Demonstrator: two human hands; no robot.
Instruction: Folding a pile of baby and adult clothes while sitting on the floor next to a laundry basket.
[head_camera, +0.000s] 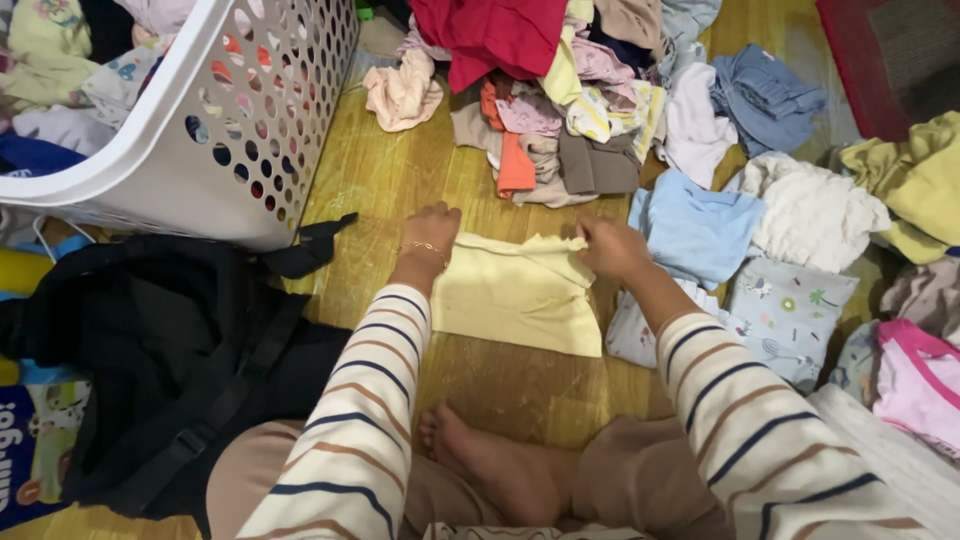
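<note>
Warm indoor light fills the frame, fairly even and a touch yellow. A soft sheen lies on the wooden floor (400, 170) at upper centre, brightest near the top right. Shadows are gentle: one under the white laundry basket (250, 120) at upper left, deeper dark in the black bag (170, 340) at lower left. The striped sleeves (360, 440) along the bottom edge look slightly soft, perhaps from closeness. The edges stretch outward.
</note>
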